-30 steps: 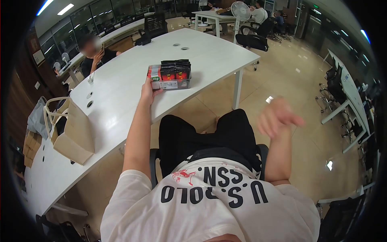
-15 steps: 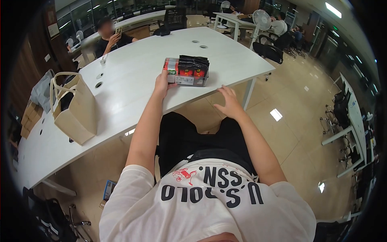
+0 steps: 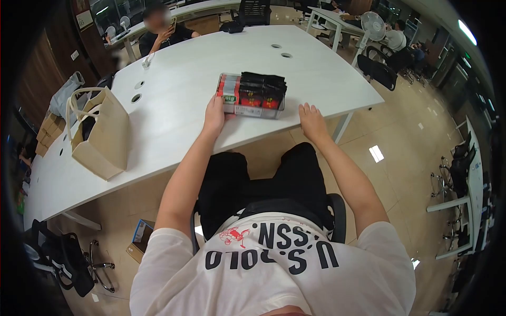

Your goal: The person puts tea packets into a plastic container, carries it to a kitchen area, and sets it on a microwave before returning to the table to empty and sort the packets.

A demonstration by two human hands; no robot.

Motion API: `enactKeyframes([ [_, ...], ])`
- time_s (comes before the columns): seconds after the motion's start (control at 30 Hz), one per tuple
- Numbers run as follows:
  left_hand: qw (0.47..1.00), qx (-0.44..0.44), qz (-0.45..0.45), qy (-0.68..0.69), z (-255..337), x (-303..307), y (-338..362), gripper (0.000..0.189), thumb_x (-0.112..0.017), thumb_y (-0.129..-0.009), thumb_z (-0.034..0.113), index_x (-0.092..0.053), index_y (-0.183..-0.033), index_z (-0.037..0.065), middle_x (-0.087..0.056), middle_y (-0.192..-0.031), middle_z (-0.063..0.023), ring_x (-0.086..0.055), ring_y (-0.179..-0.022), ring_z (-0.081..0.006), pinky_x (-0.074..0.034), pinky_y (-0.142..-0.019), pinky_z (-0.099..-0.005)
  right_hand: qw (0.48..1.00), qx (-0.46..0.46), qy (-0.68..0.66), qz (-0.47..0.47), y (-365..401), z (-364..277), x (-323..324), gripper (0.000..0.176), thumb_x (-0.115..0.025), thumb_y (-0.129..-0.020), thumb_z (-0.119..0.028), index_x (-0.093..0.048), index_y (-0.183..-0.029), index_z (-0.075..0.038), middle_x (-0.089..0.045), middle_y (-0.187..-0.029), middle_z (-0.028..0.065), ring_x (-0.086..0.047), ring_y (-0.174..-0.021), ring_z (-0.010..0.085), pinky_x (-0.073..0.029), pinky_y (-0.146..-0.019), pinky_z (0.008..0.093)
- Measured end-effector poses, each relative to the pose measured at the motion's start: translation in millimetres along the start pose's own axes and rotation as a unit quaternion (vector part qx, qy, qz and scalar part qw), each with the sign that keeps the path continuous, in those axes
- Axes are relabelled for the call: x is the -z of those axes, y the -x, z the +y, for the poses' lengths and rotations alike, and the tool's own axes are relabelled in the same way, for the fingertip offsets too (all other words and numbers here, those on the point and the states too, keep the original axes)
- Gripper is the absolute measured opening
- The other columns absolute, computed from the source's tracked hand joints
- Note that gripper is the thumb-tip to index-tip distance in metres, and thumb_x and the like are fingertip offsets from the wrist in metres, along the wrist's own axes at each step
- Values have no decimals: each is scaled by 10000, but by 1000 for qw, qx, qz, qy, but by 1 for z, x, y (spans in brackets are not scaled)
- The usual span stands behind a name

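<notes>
A clear plastic box [image 3: 255, 111] filled with red, silver and black sachets stands upright near the front edge of the white table [image 3: 190, 79]. Black packets [image 3: 262, 80] stick up above its rim on the right; a green label shows at the left. My left hand [image 3: 214, 117] grips the box's left end, thumb at the front and fingers along the side. Apart from the box, to its right, my right hand [image 3: 313, 122] rests at the table edge with nothing in it, fingers stretched out and close together; its thumb is hidden.
A cream tote bag [image 3: 105, 134] stands on the table at left, near a grey bag [image 3: 63, 95] and a cardboard box [image 3: 50, 131]. Across the table sits a person [image 3: 161, 34] holding a phone. Office chairs [image 3: 377, 71] and a white fan [image 3: 373, 26] are beyond.
The view has shifted. My right hand has turned and drawn its spread thumb and fingers together at the table edge. My left hand stays on the box, which now sits slightly angled.
</notes>
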State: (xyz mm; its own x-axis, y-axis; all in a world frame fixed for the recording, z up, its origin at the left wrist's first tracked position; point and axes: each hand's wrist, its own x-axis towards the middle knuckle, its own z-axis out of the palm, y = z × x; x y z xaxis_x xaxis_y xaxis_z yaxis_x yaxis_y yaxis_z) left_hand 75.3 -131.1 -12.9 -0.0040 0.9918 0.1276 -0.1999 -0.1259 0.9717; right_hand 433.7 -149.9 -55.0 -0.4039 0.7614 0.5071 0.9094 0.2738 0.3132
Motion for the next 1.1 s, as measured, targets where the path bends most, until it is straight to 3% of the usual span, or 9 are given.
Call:
enactKeyframes([
  [0.2, 997, 74, 6, 1, 6, 2, 3, 405, -395, -1023, 243, -537, -1346, 44, -638, -1154, -85, -660, -960, -195, -601, -743, -354, 999, 30, -6, -18, -1, -1, 6, 506, -638, -855, -62, -573, -1340, 68, -633, -1310, 279, -637, -1151, 423, -518, -995, 494],
  [0.53, 998, 64, -4, 23, 15, 1, 17, 428, -370, -1007, 169, -512, -1397, 64, -666, -1189, -90, -674, -976, -191, -591, -812, -370, 997, 54, -43, -23, 9, 14, 14, 466, -608, -894, -81, -603, -1334, 72, -639, -1311, 295, -645, -1171, 446, -539, -995, 497],
  [0.63, 997, 73, 0, 28, 13, 2, 18, 430, -356, -1000, 151, -512, -1391, 63, -666, -1189, -92, -674, -975, -192, -596, -819, -373, 997, 38, -65, -20, 10, 10, 19, 455, -616, -885, -58, -625, -1330, 36, -646, -1320, 271, -644, -1182, 422, -545, -996, 485],
  [0.73, 996, 79, -3, 43, 9, 5, 18, 425, -365, -1001, 154, -509, -1389, 62, -664, -1190, -99, -678, -982, -203, -601, -816, -371, 985, 4, -169, -23, 11, 13, 29, 528, -647, -847, -11, -607, -1373, -13, -634, -1378, 222, -605, -1265, 408, -506, -1055, 514],
  [0.83, 995, 101, -12, 4, 18, 4, 10, 450, -415, -969, 257, -537, -1348, 48, -656, -1259, -126, -673, -1052, -227, -593, -796, -375, 979, 0, -200, -37, -9, 37, 29, 634, -668, -804, 43, -575, -1423, -57, -600, -1447, 176, -539, -1361, 397, -438, -1122, 559],
  [0.87, 991, 130, -39, -4, 19, 10, 4, 492, -417, -947, 242, -509, -1392, 53, -640, -1296, -122, -665, -1105, -236, -606, -792, -381, 985, -7, -169, -45, -7, 43, 21, 651, -663, -805, 47, -562, -1438, -59, -586, -1462, 174, -522, -1378, 403, -418, -1135, 571],
  [1.0, 976, 200, -86, 19, 35, 16, -29, 593, -431, -952, 165, -364, -1533, 64, -637, -1290, -151, -713, -1060, -272, -649, -784, -416, 993, -24, -91, -75, -13, 65, 6, 680, -630, -822, 57, -527, -1483, -64, -551, -1496, 176, -492, -1403, 423, -380, -1156, 606],
  [1.1, 969, 230, -82, 39, 35, 18, -46, 623, -435, -916, 138, -369, -1531, 64, -639, -1301, -151, -719, -1041, -266, -655, -757, -408, 992, -17, -59, -106, -10, 63, 6, 662, -602, -858, 28, -501, -1508, -50, -528, -1507, 212, -499, -1388, 441, -396, -1141, 608],
])
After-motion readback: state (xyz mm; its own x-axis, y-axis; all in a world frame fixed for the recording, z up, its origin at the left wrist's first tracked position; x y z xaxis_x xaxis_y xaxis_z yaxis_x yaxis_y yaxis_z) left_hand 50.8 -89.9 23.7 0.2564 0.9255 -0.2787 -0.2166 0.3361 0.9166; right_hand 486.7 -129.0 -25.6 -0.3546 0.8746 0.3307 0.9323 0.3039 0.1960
